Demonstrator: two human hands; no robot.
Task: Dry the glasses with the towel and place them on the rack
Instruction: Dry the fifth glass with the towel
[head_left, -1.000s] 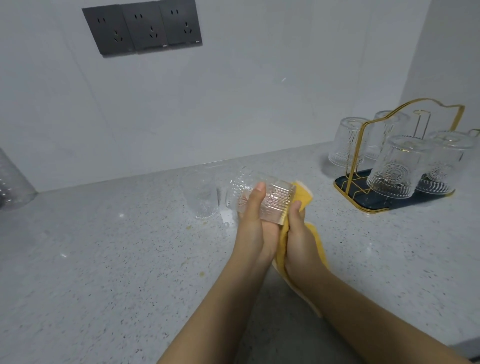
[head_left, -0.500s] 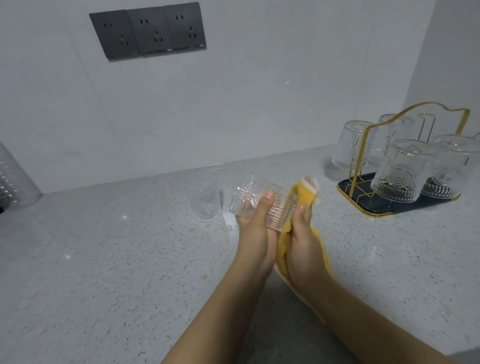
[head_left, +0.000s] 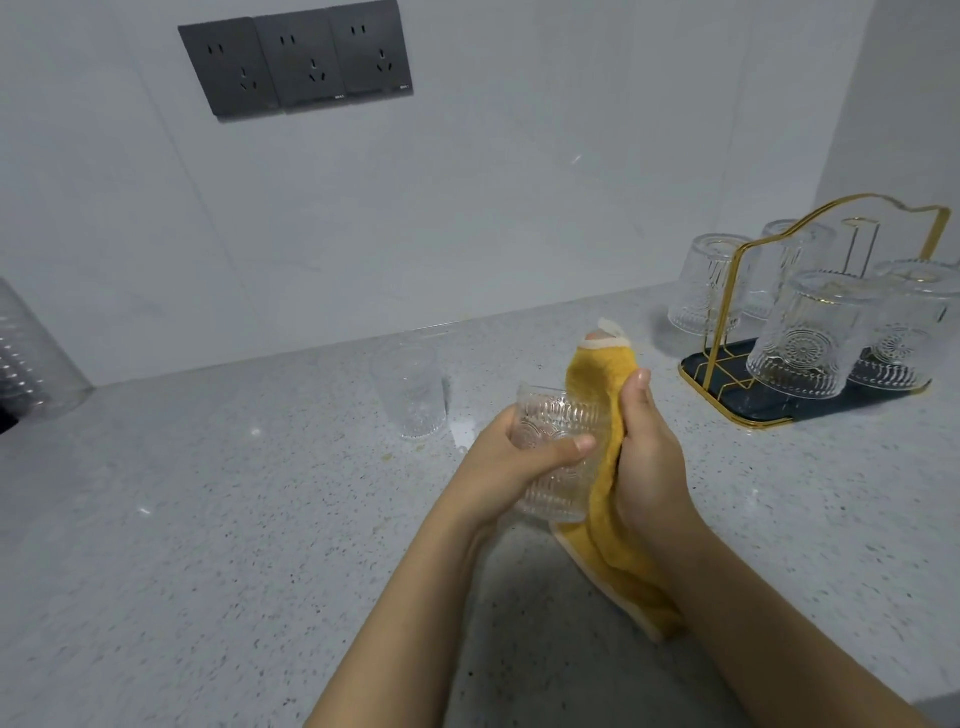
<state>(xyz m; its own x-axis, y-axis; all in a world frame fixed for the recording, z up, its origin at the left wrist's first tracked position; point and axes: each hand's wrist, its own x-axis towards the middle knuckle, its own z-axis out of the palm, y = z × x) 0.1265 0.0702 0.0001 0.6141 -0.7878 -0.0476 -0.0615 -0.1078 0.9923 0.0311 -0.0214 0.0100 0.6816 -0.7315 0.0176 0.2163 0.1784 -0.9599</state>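
Note:
My left hand (head_left: 524, 457) grips a ribbed clear glass (head_left: 558, 421) above the counter, its mouth turned up and away from me. My right hand (head_left: 647, 462) holds a yellow towel (head_left: 602, 379) pressed against the glass's right side; the towel's tail hangs down under my wrist. A second clear glass (head_left: 410, 389) stands upright on the counter behind and to the left. At the right, a gold wire rack (head_left: 727, 322) on a dark tray carries several glasses upside down, the nearest one (head_left: 802, 343) facing me.
The speckled grey counter (head_left: 208, 519) meets a white wall with three dark sockets (head_left: 296, 62) up high. A clear ribbed plastic object (head_left: 26, 353) sits at the far left edge. The side wall closes in behind the rack.
The glass has turned in my left hand, from lying sideways with its base to the left to mouth upward. The towel has come up along its right side, and both hands shifted slightly.

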